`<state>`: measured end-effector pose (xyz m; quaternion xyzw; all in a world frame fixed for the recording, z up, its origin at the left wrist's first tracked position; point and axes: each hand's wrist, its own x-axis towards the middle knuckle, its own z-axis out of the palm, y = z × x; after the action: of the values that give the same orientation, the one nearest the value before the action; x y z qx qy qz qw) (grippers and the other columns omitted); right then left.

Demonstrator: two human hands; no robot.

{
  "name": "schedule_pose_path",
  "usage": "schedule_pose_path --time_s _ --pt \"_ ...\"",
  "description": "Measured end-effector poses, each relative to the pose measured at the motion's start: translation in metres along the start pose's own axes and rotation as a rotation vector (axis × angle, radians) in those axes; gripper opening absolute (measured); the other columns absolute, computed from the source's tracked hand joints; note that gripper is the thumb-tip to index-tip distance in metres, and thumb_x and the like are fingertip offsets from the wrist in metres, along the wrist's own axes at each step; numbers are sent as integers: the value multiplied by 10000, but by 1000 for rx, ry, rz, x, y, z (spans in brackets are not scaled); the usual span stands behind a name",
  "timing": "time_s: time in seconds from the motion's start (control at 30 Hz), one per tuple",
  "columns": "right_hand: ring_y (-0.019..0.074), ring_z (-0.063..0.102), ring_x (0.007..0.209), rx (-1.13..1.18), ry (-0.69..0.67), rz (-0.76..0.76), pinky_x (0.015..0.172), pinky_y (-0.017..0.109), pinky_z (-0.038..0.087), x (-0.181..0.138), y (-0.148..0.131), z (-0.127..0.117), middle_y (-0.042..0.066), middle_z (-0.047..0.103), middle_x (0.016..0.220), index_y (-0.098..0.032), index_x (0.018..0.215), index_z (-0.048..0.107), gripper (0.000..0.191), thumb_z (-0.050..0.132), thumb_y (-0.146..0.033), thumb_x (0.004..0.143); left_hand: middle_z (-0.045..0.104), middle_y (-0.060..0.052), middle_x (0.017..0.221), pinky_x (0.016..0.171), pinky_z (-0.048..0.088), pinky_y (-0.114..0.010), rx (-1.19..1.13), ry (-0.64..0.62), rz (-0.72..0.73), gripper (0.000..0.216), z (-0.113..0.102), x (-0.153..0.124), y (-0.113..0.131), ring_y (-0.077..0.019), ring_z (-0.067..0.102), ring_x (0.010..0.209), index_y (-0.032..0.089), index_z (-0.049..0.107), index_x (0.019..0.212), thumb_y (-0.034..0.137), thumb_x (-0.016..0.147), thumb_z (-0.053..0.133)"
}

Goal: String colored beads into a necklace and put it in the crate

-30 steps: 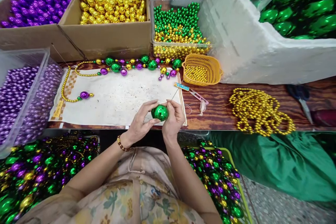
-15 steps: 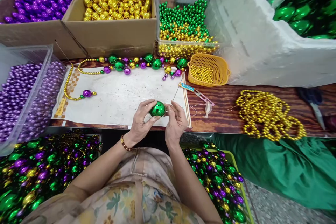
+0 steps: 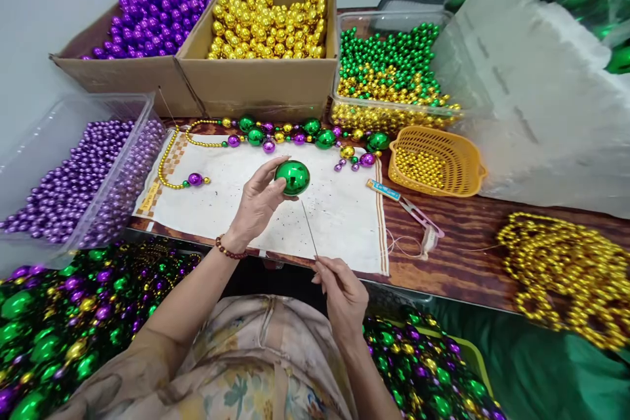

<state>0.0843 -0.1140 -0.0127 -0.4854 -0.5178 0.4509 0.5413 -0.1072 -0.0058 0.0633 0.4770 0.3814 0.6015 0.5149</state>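
Observation:
My left hand (image 3: pixel 260 200) grips a large shiny green ball bead (image 3: pixel 294 177) between thumb and fingers, above the white cloth (image 3: pixel 216 200). Pinched in my right hand (image 3: pixel 343 289), lower and closer to my body, is a long thin needle (image 3: pixel 310 230). Its upper end points at the underside of the ball; I cannot tell whether they touch. Behind my hands lies a strand of green, gold and purple beads (image 3: pixel 325 139). It joins a string of small gold beads (image 3: pixel 161 167) ending in a purple bead at the left.
Cardboard boxes (image 3: pixel 256 85) of gold and purple beads stand at the back. Clear bins (image 3: pixel 401 105) hold smaller beads. Right of the cloth are an orange basket (image 3: pixel 460 164), thread snips (image 3: pixel 413 210) and a pile of gold bead strings (image 3: pixel 561 269). Finished-looking strands (image 3: pixel 93 308) fill containers below.
My hands have moved apart: the left has raised the green ball, while the right has drawn lower with the needle. The camera view has shifted, so the table appears farther right.

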Motion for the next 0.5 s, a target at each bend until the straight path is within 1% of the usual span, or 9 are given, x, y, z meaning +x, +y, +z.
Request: schedule_pose_path --time_s 0.1,0.23,0.37,0.5 --pt "122 596 602 -9 -25 -24 540 261 453 -2 -1 2 2 654 748 -242 1004 765 151 638 -183 946 627 -76 1237 707 607 -314 -28 -4 -21 435 0 3 4 -225 689 995 353 603 1290 506 888 672" --pt "120 598 599 -17 -29 -29 545 262 458 -2 -1 4 0 652 756 -243 1009 760 156 629 -181 953 620 -69 1236 741 611 -349 -40 -13 -35 409 3 1 4 -233 689 1014 360 592 1293 505 913 640" --pt "122 593 581 -9 -1 -5 530 267 454 -2 0 7 3 655 761 -233 989 762 134 636 -210 948 628 -73 1235 736 609 -351 -96 10 -74 433 7 -2 5 -236 698 992 338 595 1278 504 887 677" --pt "126 589 574 7 13 24 522 269 450 -2 1 11 5 651 746 -226 981 764 126 645 -242 942 629 -70 1245 746 606 -357 -100 -9 -84 425 9 -4 4 -242 699 1012 350 568 1292 503 904 652"
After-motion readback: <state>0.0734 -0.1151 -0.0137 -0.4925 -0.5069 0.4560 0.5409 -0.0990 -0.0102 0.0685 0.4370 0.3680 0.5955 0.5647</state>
